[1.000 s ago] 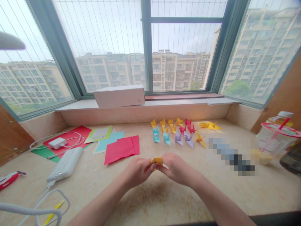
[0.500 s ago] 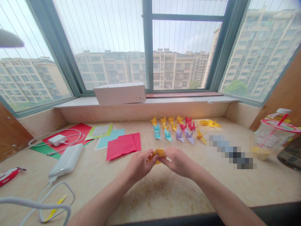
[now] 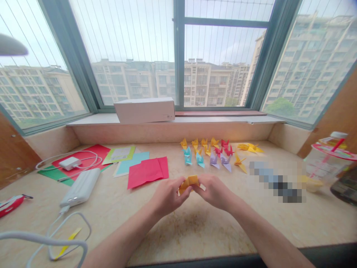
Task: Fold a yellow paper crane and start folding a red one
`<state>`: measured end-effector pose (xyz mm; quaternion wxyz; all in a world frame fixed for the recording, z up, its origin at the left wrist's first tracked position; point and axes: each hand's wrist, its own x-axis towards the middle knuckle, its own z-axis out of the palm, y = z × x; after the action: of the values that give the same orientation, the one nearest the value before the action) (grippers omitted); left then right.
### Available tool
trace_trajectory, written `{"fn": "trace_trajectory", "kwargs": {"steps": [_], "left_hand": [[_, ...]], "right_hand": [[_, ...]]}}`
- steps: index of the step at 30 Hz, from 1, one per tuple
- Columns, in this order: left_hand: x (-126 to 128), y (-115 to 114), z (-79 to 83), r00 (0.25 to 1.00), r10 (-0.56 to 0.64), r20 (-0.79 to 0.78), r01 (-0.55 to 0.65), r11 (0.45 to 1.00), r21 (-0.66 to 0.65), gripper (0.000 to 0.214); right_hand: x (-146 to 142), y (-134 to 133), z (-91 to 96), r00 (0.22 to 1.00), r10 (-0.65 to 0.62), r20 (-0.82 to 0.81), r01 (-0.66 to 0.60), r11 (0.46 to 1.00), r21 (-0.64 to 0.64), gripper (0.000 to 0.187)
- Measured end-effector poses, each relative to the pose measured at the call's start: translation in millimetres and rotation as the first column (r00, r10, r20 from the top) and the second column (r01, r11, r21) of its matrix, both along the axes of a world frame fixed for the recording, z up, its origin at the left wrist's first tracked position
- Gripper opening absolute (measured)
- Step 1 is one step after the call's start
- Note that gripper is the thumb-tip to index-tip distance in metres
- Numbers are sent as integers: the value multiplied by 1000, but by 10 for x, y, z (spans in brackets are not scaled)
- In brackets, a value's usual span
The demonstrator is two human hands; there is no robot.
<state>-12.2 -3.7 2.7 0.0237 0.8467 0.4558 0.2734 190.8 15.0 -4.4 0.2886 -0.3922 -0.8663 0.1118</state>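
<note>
Between my two hands is a folded piece of yellow origami paper (image 3: pixel 190 181), held a little above the counter. My left hand (image 3: pixel 169 195) pinches its left side, thumb toward me. Its right edge is gripped by the fingers of my right hand (image 3: pixel 214 190). Some of the folds are hidden behind my fingers. Beyond my hands stand several folded paper cranes in rows: yellow cranes (image 3: pixel 204 143), red cranes (image 3: pixel 229 150), light blue cranes (image 3: pixel 200 160) and purple cranes (image 3: pixel 214 160).
Red paper sheets (image 3: pixel 147 173) lie left of the cranes, beside a light blue sheet (image 3: pixel 131 164). A white power bank (image 3: pixel 80 188) with a cable, a charger (image 3: pixel 69 163) and a red cutter (image 3: pixel 12 205) are further left. A plastic cup (image 3: pixel 325 160) stands at right.
The yellow paper has turned slightly between my fingers and shows more of its folded faces. Both hands still hold it. The whole view has shifted a little.
</note>
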Motion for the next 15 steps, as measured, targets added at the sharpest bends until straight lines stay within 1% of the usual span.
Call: {"fn": "trace_trajectory", "kwargs": {"steps": [7, 10, 12, 15], "left_hand": [[6, -18, 18, 1000, -8, 3, 8, 1000, -15, 19], [10, -25, 25, 1000, -13, 9, 13, 1000, -23, 15], [2, -14, 17, 1000, -15, 23, 16, 999, -30, 16], [-26, 21, -1, 998, 21, 64, -19, 999, -39, 17]], "right_hand": [[1, 6, -4, 999, -34, 10, 34, 999, 26, 23], [0, 6, 15, 999, -9, -45, 8, 1000, -6, 19], [-10, 3, 29, 995, -11, -100, 7, 999, -35, 17], [-49, -10, 43, 983, -5, -185, -16, 994, -107, 20]]}}
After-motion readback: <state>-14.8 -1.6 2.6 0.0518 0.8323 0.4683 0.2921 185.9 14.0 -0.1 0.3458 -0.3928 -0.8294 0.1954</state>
